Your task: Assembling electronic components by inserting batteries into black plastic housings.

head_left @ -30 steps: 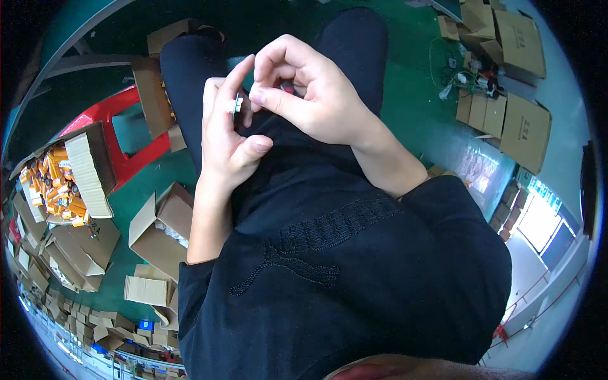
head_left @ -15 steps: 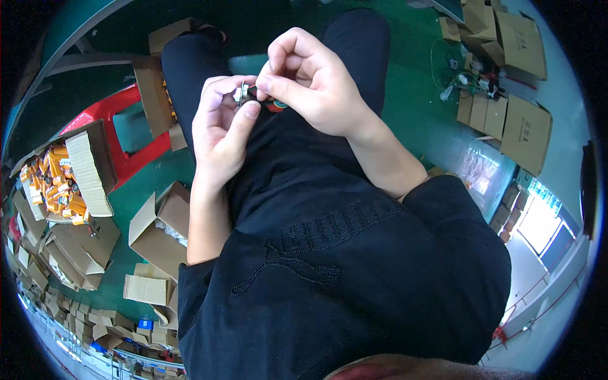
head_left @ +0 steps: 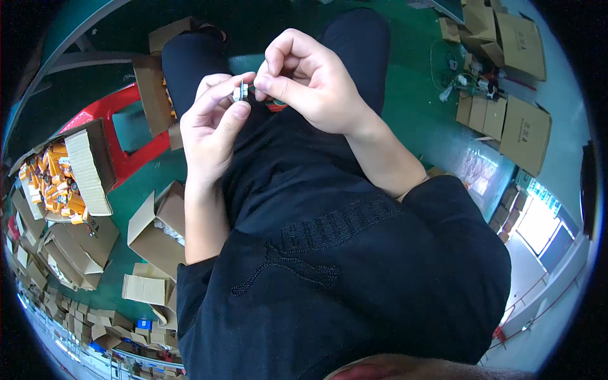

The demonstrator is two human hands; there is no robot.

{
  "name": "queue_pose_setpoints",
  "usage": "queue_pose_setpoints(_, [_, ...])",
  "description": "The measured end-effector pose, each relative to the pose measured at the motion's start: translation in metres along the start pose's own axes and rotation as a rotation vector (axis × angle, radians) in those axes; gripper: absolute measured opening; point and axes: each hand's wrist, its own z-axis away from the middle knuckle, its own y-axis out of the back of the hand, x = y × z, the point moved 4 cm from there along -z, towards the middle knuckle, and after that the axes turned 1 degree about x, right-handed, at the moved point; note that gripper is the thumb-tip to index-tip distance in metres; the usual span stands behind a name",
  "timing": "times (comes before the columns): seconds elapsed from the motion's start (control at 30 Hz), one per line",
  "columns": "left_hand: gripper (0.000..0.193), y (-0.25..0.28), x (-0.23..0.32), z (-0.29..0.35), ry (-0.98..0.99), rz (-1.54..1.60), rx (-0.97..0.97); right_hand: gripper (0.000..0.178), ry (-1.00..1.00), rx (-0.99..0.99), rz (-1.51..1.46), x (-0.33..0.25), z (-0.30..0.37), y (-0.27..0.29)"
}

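Observation:
Over my lap, the thumb and fingers of my left hand grip a small circuit board on edge, with a pale block-shaped part on it. Just to its right, my right hand is closed in a pinch, thumb against forefinger. A thin reddish wire runs between the board and those fingertips; its end is hidden in the pinch. Below my right fingers shows a bit of red and green wire, partly covered by the hand.
On the left, a carton full of orange parts stands beside a red plastic stool. Open cardboard boxes sit near my left arm. More cartons and a tangle of cables lie at the right.
My left hand has shifted slightly left and turned outward with the circuit board, apart from the right fingertips. The right hand has barely moved.

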Motion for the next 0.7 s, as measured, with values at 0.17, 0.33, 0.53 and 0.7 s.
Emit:
queue_pose_setpoints(0.17, [0.031, -0.0023, -0.0052, 0.0004, 0.048, 0.057, 0.036, 0.015, 0.066, -0.040, 0.032, -0.0063, -0.0001, -0.0020])
queue_pose_setpoints(0.33, [0.031, -0.0001, -0.0053, 0.0027, 0.048, 0.004, 0.058, 0.015, 0.066, 0.012, 0.041, -0.0022, -0.0035, -0.0015])
queue_pose_setpoints(0.53, [0.031, 0.0027, -0.0031, 0.0036, 0.044, -0.068, 0.087, 0.015, 0.085, -0.053, 0.035, -0.0057, -0.0043, -0.0035])
queue_pose_setpoints(0.7, [0.029, -0.0056, 0.0019, 0.0003, -0.007, 0.058, 0.097, 0.015, 0.036, -0.027, -0.177, -0.0023, -0.0053, -0.0066])
